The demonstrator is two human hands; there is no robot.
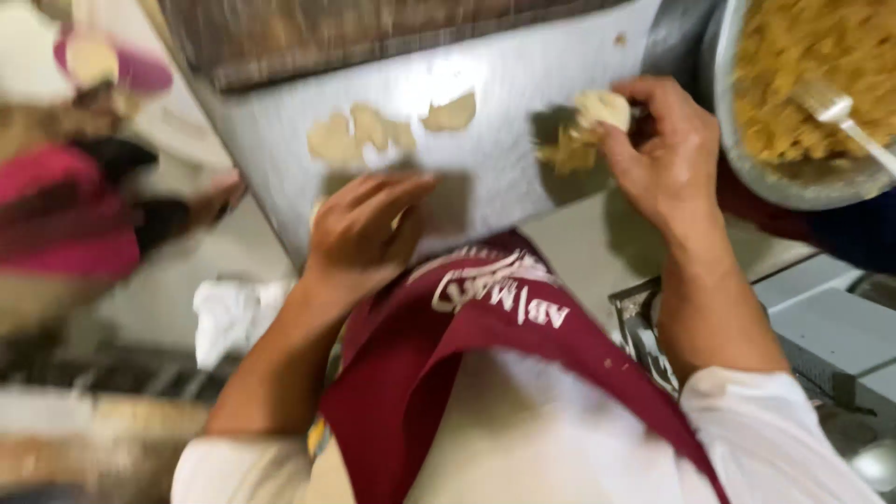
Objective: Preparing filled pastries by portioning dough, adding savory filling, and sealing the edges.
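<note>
Two bare hands work over a pale grey metal worktop [523,168] that runs slantwise across the view. A small cream-coloured lump of dough [602,107] sits at the fingertips of the right hand [667,154], which curls around it from the right side and pinches it between thumb and fingers; beneath the lump, touching the worktop, lies a little heap of yellowish crumbly filling [565,151]. At the worktop's near edge the left hand [359,233] lies palm down with fingers straight and together, pressing flat on a pale piece of dough of which only slivers show at its edges. Just beyond that hand, three thin flattened beige dough scraps [373,131] lie on the worktop, well apart from the lump. On the far right, beside the right hand, a round metal bowl [747,177] holds more yellow crumbly filling, with a metal spoon [845,117] resting in it. A dark red apron [448,373] with white lettering across its bib covers the person's chest over a white shirt. Both forearms reach forward with elbows bent, the right wrist flexed inward.
</note>
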